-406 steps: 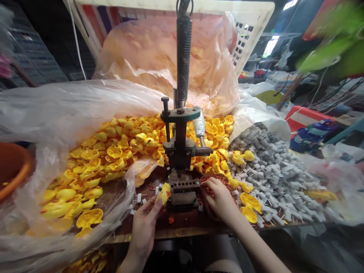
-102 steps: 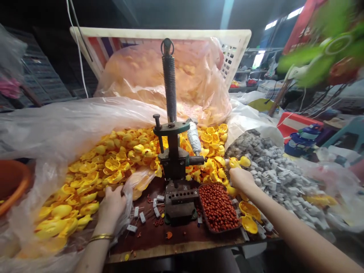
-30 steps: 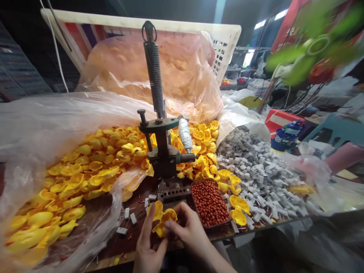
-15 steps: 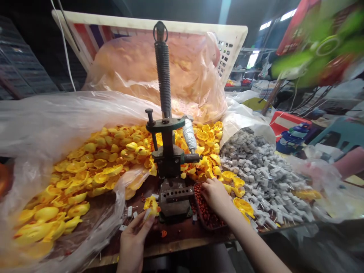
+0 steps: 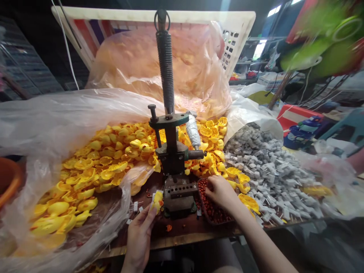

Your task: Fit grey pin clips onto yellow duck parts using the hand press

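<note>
Holding a yellow duck shell (image 5: 157, 200) pinched between thumb and fingertips, my left hand (image 5: 139, 237) sits low at the bench's near edge, fingers closed around it. The shell stands roughly upright in my grip, its long axis running up and slightly toward the press base (image 5: 179, 194), which lies just to its right, near but apart. Behind and to the left, the heap of yellow shells (image 5: 93, 170) spills from clear plastic.

Right of the press, my right hand (image 5: 220, 191) rests palm down in the tray of red beads (image 5: 212, 208), fingers curled into them. I cannot tell whether a bead is between the fingertips. The beads lie directly under that hand, so it is the nearer 1 to them, while the left is nearer the press holes. Farther right sits the pile of grey pieces (image 5: 264, 167).
</note>
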A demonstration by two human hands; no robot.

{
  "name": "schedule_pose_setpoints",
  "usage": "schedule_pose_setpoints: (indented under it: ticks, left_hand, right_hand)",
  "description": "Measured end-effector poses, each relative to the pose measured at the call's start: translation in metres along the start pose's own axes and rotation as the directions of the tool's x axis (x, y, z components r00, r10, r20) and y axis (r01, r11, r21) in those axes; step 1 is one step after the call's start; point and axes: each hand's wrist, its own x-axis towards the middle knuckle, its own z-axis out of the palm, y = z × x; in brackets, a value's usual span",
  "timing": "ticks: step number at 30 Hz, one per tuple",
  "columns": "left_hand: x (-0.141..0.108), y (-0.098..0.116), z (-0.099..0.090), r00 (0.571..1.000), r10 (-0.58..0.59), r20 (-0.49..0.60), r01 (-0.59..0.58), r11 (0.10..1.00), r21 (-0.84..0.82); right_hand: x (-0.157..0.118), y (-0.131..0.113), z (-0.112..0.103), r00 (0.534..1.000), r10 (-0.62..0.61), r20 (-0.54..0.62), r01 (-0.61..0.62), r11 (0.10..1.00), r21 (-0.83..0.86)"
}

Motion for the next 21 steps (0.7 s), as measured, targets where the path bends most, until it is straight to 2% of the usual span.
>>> schedule_pose_setpoints:
  ticks: [2,8,11,13,15,19,21]
  left_hand:
    - [0.001,-0.001,-0.001,1.0,-0.006,-0.005,0.006,1.0,-0.011]
    - [0.002,-0.003,-0.001,1.0,0.005,0.019,-0.005,0.999,-0.044]
    - [0.0,-0.005,0.003,0.999,0.018,0.044,-0.015,0.997,-0.081]
    - [-0.002,-0.006,0.007,0.998,0.024,0.051,-0.019,0.996,-0.09]
    - [-0.004,-0.008,0.01,0.998,0.031,0.051,-0.026,0.996,-0.088]
    - [-0.005,-0.011,0.016,0.998,0.04,0.057,-0.038,0.999,-0.028]
    - [-0.005,-0.012,0.016,0.996,0.038,0.078,-0.039,0.999,0.006]
  right_hand:
    - [-0.003,0.003,0.004,0.998,0.007,-0.066,-0.001,0.995,0.101]
    - [-0.012,0.006,0.006,0.986,0.053,-0.159,-0.002,0.953,0.304]
    - [-0.015,-0.005,0.004,0.976,0.06,-0.21,0.045,0.885,0.464]
    - [-0.018,-0.02,0.006,0.978,0.032,-0.207,0.104,0.783,0.613]
    - [-0.02,-0.041,0.012,0.988,0.013,-0.152,0.11,0.626,0.772]
    - [-0.025,-0.084,0.029,0.995,0.096,0.037,-0.064,0.292,0.954]
    - [-0.026,-0.098,0.035,0.988,0.133,0.078,-0.103,0.196,0.975]
